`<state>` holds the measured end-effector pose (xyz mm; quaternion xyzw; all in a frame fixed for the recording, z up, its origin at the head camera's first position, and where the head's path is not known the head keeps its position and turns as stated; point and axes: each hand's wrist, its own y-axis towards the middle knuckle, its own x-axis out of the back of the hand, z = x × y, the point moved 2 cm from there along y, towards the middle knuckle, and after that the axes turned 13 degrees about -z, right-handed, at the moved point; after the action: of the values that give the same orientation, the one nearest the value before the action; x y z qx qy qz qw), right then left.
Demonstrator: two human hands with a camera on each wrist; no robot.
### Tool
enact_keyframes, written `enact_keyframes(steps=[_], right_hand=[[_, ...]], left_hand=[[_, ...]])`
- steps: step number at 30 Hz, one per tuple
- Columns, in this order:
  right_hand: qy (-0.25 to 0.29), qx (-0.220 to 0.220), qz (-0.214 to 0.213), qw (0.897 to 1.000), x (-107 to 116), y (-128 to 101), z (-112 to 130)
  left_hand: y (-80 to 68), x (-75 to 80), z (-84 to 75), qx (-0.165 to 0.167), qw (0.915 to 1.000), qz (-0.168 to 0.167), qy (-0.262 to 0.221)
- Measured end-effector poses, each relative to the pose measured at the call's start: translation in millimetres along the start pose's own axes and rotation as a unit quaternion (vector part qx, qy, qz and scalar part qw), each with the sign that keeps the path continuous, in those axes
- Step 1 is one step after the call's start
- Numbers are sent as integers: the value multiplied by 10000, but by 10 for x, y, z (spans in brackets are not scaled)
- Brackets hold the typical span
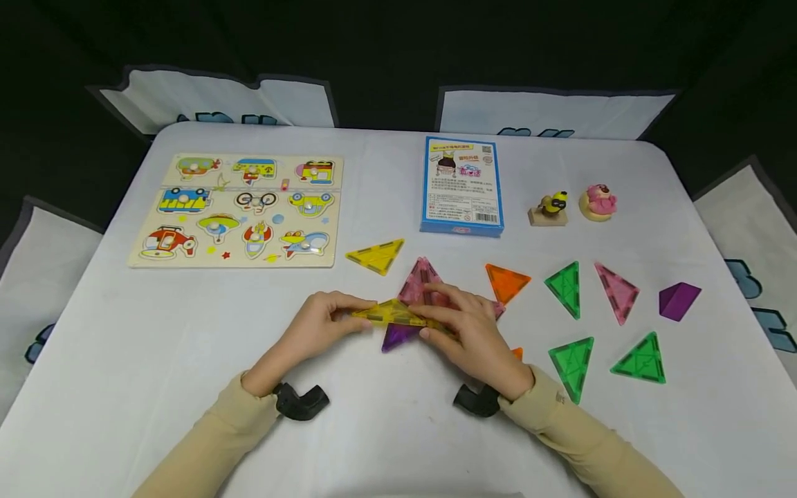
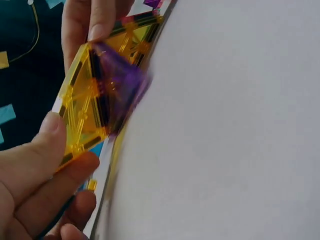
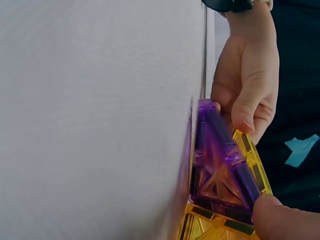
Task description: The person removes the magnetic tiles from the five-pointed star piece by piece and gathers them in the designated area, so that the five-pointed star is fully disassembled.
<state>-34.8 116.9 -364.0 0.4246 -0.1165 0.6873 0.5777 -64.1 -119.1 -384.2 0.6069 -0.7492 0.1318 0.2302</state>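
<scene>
A: Left hand (image 1: pixel 317 324)?
B: Fingers curling, pinching the yellow triangle tile's (image 1: pixel 391 312) left tip, mid-table.
A: Right hand (image 1: pixel 474 330)?
B: Fingers bending over the pink triangle tile (image 1: pixel 420 280), thumb pressing the purple triangle tile (image 1: pixel 398 337) joining the yellow one.

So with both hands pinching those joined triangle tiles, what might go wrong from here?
The left hand and right hand grip the yellow tile and purple tile only at their edges, so the join could fold or pop apart. The pink tile lies right against them and may get dragged along. The orange tile sits close to the right hand and could be knocked.
</scene>
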Motion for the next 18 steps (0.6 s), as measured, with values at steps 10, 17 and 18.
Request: enact_keyframes(steps=[10, 17, 18], right_hand=[[-6, 60, -2, 10000, 2, 13, 15], [-25, 136, 54, 9999, 9, 13, 9], [-20, 165, 63, 9998, 14, 15, 3]], left_hand=[[7, 178, 37, 223, 9920, 273, -1210], [-19, 501, 105, -252, 9944, -1026, -7], [-23, 516, 129, -251, 9931, -1123, 245]])
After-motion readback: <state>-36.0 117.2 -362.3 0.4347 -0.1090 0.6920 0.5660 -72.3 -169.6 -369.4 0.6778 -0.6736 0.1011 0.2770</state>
